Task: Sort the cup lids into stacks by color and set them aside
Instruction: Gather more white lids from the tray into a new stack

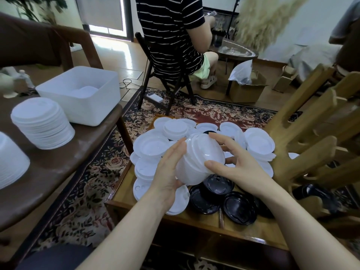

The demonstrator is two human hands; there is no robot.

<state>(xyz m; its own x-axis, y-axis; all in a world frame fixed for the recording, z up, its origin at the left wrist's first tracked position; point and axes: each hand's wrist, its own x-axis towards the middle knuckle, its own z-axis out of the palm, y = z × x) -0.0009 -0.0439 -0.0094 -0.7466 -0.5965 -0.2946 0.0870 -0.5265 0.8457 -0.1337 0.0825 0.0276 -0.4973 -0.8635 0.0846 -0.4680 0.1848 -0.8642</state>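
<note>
Between both hands I hold a short stack of white lids (pixel 198 158), tilted on its side above the pile. My left hand (pixel 168 168) cups its left and underside, fingers mostly straight. My right hand (pixel 231 162) grips it from the right, thumb on the near rim and fingers curled over the top. Below lies a heap of loose white lids (pixel 152 145) on a low wooden tray table (pixel 194 221), with several black lids (pixel 239 210) at its near right. A tall sorted stack of white lids (pixel 41 123) stands on the brown table (pixel 64 162) at left.
A white plastic bin (pixel 81 96) sits behind the sorted stack, and another white stack (pixel 9 162) shows at the far left edge. A wooden rack (pixel 311 133) rises at right. A seated person in a striped shirt (pixel 169 36) is behind the tray table.
</note>
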